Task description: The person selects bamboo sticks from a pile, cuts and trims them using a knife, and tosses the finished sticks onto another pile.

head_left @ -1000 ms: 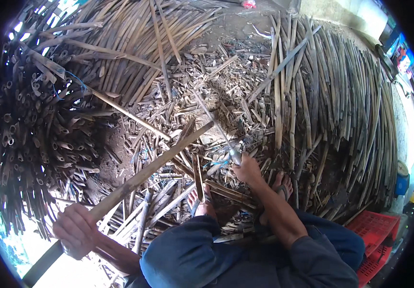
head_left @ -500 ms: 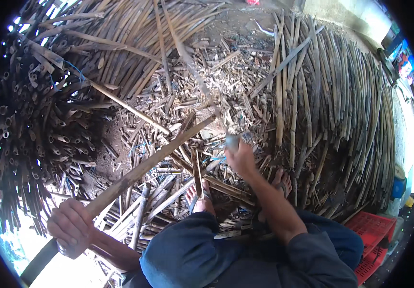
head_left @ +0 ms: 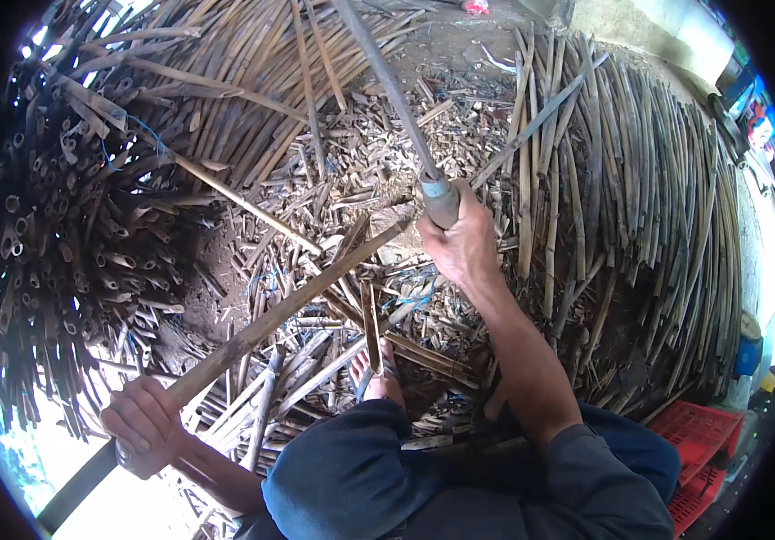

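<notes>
While the bare left hand grips a long brown bamboo pole, the bare right hand holds a long grey metal blade by its handle

In the head view, the pole slants from the lower left rim up to the middle of the scene, where its far end lies just left of the right hand; whether that end touches anything beneath cannot be told. The left hand's fingers are pressed together and wrapped around the pole along its lower part. The right hand's fingers are curled about a grey cylindrical handle with a pale blue band at its front; their tips are partly hidden. From the handle the blade reaches to the upper edge, apart from the pole.

Around and beyond the hands spreads a litter of pale wood chips. A split brown bamboo piece is near the person's sandalled foot. On the left is a dark bundle of hollow-ended bamboo canes; on the right, a stack of grey-brown bamboo canes lies side by side. A red plastic crate stands at the lower right.
</notes>
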The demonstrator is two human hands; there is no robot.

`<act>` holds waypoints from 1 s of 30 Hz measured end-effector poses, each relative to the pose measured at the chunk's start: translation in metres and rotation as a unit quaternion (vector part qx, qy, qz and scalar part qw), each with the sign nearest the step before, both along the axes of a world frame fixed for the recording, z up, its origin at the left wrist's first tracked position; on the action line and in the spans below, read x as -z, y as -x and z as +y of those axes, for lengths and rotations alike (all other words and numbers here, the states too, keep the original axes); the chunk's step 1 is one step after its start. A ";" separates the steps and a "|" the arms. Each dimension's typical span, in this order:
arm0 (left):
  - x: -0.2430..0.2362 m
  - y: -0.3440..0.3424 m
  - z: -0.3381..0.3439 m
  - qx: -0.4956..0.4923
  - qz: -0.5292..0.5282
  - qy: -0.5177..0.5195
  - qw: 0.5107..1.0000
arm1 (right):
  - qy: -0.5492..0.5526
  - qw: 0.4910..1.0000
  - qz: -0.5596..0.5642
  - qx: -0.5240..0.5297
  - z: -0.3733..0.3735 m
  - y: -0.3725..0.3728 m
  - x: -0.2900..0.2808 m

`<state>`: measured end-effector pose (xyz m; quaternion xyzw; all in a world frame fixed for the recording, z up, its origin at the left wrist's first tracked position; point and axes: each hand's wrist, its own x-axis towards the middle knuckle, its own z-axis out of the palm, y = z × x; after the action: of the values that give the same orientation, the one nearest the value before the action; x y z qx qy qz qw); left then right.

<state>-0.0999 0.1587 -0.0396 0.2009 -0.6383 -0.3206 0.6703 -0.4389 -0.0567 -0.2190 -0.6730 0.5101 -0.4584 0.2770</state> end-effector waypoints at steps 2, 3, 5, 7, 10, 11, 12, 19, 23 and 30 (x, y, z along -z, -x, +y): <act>0.001 -0.001 0.002 -0.008 0.006 0.003 1.000 | 0.045 0.997 -0.066 0.006 0.004 -0.009 0.022; 0.001 -0.002 0.003 -0.011 0.000 0.009 1.000 | -0.022 0.999 -0.005 0.033 0.013 -0.009 0.041; 0.001 -0.002 0.004 -0.017 -0.008 0.020 1.000 | -0.094 0.991 0.086 0.038 0.041 -0.006 0.087; 0.003 -0.003 0.005 -0.004 0.013 0.017 1.000 | -0.164 0.969 0.184 0.019 0.062 0.005 0.131; 0.013 -0.004 0.012 -0.038 0.035 0.001 0.999 | -0.348 0.934 0.063 -0.053 0.060 0.025 0.171; 0.020 -0.006 0.016 -0.069 0.088 -0.014 0.994 | -0.464 0.875 -0.079 -0.109 0.060 0.030 0.175; 0.026 -0.009 0.022 -0.114 0.136 -0.040 0.983 | -0.487 0.850 -0.171 -0.106 0.057 0.034 0.173; 0.072 -0.065 0.098 -0.360 0.452 -0.125 0.807 | -0.176 0.973 0.130 0.075 0.045 0.045 0.111; 0.112 -0.089 0.130 -0.311 0.554 -0.156 0.757 | -0.363 0.879 -0.306 -0.040 0.024 0.052 0.111; 0.198 -0.045 0.099 -0.356 0.489 -0.299 0.738 | -0.150 0.916 -0.370 0.030 0.010 0.118 0.084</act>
<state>-0.0545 0.2579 -0.2379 0.4193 0.0238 -0.2877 0.8607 -0.5564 -0.0468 -0.3029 -0.3902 0.4543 -0.6008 0.5295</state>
